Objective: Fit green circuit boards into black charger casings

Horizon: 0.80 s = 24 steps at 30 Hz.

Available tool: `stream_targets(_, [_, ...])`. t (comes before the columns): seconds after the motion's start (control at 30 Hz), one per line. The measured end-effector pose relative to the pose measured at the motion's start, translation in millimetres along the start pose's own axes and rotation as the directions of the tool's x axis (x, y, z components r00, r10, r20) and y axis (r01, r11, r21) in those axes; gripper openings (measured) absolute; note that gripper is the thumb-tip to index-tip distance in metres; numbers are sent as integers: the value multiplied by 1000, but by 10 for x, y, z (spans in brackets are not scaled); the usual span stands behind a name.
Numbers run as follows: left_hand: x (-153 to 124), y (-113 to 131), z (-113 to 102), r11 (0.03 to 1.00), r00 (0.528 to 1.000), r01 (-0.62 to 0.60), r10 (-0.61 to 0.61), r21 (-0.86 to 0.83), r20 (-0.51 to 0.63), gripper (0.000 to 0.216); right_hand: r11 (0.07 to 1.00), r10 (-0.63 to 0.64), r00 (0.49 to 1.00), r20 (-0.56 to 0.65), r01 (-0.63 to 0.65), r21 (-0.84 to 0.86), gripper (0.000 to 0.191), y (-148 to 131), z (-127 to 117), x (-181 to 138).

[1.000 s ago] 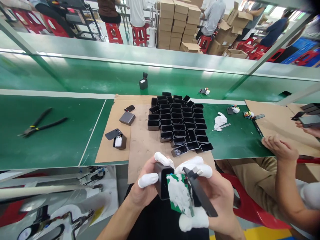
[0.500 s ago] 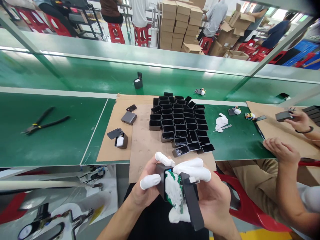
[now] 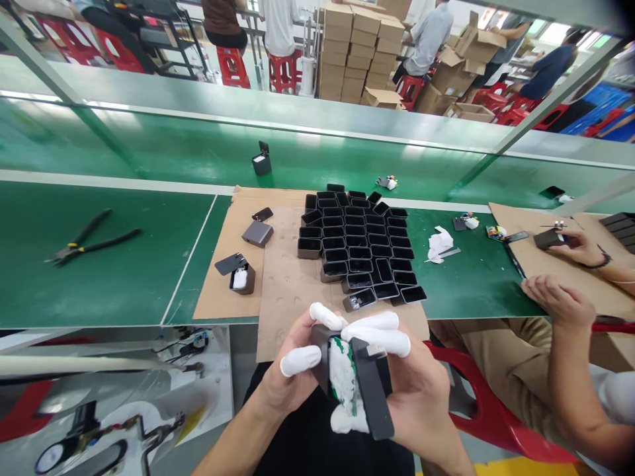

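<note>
My left hand (image 3: pixel 290 370), with white finger cots, is wrapped round a small dark rectangular case (image 3: pixel 320 357) held over my lap. My right hand (image 3: pixel 414 387), also with finger cots, grips a green circuit board smeared with white paste (image 3: pixel 343 380) and a flat dark cover plate (image 3: pixel 371 390) joined to it. The board sits partly inside the case's open mouth. Both hands are closed and pressed together just below the table's front edge.
Several empty dark cases (image 3: pixel 357 244) stand packed on brown cardboard (image 3: pixel 285 277) on the green table. Loose cases (image 3: pixel 256 233), one with a lid (image 3: pixel 238 272), lie left of them; cutters (image 3: pixel 92 238) farther left. A neighbour's hands (image 3: pixel 558 297) work at the right.
My right hand has swung the board and cover plate leftward into the case, so the board is deeper inside. A case on the far conveyor has drifted left. The neighbour's far hand moved.
</note>
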<state>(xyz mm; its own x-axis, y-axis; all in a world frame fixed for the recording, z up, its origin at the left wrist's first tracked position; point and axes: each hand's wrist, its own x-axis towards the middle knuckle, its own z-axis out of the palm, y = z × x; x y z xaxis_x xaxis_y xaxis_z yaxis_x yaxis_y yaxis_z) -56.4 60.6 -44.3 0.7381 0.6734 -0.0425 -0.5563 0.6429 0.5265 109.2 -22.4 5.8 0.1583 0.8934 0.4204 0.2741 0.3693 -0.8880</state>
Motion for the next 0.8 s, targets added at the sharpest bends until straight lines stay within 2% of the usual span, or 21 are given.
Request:
stream_targets(0.57, [-9,-50,-39,998,995,16,-10,57,-96,35,998,49,999,19,-49,-43,70,-20,-41,-31])
stream_targets(0.8, [26,-37,10,999,998,8,-5,40,-61,31,997,80,997,22,-81,6,73,13,-48,-21])
